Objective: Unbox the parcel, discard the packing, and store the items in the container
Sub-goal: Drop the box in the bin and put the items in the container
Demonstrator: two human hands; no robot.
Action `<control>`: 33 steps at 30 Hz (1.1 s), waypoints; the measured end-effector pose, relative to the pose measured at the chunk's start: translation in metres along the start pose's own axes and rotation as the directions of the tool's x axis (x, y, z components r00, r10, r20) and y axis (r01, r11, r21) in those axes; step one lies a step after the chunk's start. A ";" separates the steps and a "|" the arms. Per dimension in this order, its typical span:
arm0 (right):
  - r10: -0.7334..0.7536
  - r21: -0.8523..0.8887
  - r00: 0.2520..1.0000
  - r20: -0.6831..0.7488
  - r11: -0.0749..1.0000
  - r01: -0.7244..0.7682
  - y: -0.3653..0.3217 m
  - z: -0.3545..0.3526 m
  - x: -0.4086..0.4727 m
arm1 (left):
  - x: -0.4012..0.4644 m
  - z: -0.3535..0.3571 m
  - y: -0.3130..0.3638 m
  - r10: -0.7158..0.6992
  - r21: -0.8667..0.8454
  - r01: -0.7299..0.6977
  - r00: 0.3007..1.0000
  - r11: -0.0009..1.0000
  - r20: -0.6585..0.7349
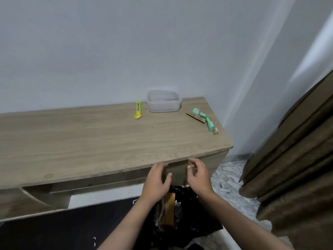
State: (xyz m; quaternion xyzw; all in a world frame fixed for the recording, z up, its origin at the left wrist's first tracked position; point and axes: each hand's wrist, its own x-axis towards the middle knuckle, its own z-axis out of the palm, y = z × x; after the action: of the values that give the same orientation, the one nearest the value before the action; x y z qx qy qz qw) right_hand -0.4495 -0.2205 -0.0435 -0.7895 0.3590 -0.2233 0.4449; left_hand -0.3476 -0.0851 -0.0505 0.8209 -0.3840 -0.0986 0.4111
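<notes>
The worktop (90,141) is pale oak with fine grey-brown grain. At 12 o'clock stands a clear, frosted container (163,101); at its 9 o'clock lies a lime-green and yellow cutter (138,110). Toward 2 o'clock lie mint-green rolls (204,117) on tan cardboard (195,118). At 6 o'clock a glossy black bag (189,213) holds brown packing (168,210). Olive-brown curtain (297,159) at 3 o'clock.

No legible text, label, brand, number or sign anywhere in view. Green rolls (203,117) at desk's right end carry small printed patches, too blurred to read. Yellow-green cutter (138,110) and clear container (163,101) show no readable marking.
</notes>
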 end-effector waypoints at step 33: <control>-0.018 0.100 0.978 -0.210 0.994 0.040 0.040 -0.064 0.275 | 0.193 0.036 -0.043 -0.267 0.473 0.286 0.958 0.833 -0.108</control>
State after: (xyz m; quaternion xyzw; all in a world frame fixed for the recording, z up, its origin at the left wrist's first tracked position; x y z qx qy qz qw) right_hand -0.3309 -0.4796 -0.0366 -0.7426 0.3802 -0.3298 0.4419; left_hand -0.2088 -0.2287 -0.0762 0.9458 -0.2660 -0.0422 0.1813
